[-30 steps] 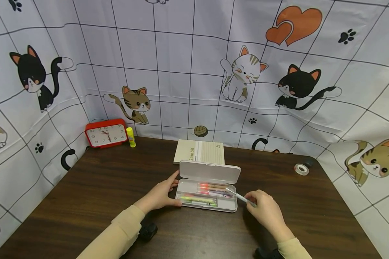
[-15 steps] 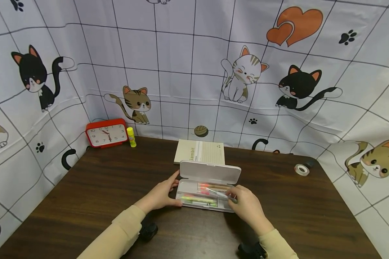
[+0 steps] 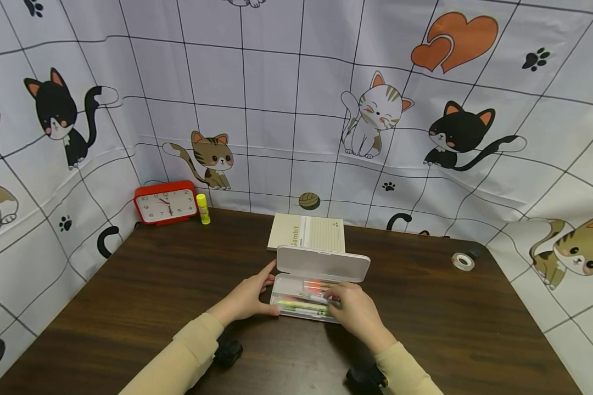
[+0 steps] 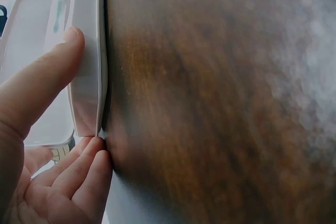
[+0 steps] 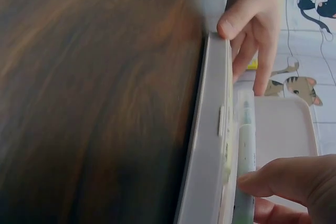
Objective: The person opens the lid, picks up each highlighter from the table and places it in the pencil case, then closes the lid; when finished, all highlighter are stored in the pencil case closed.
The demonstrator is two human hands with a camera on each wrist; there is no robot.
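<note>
An open white pencil case (image 3: 284, 284) lies mid-table with its lid (image 3: 323, 264) raised at the back and several coloured pens (image 3: 301, 305) inside. My left hand (image 3: 249, 296) grips the case's left end; in the left wrist view the thumb (image 4: 39, 85) lies on the case wall (image 4: 86, 72) and the fingers (image 4: 79, 174) curl behind it. My right hand (image 3: 352, 308) reaches into the case from the right and pinches a pale green pen (image 5: 245, 140) lying along the front wall (image 5: 207, 145), with a fingertip (image 5: 283, 179) on it.
A beige notebook (image 3: 306, 232) lies just behind the case. A red clock (image 3: 165, 202) and a yellow glue stick (image 3: 203, 208) stand at the back left. A tape roll (image 3: 463, 261) sits far right. Cat-print cloth (image 3: 296, 109) walls in the dark wooden table (image 3: 153, 285).
My right hand has moved left from beside the case into it, bringing the pen down among the others. The left hand has stayed on the case's left end.
</note>
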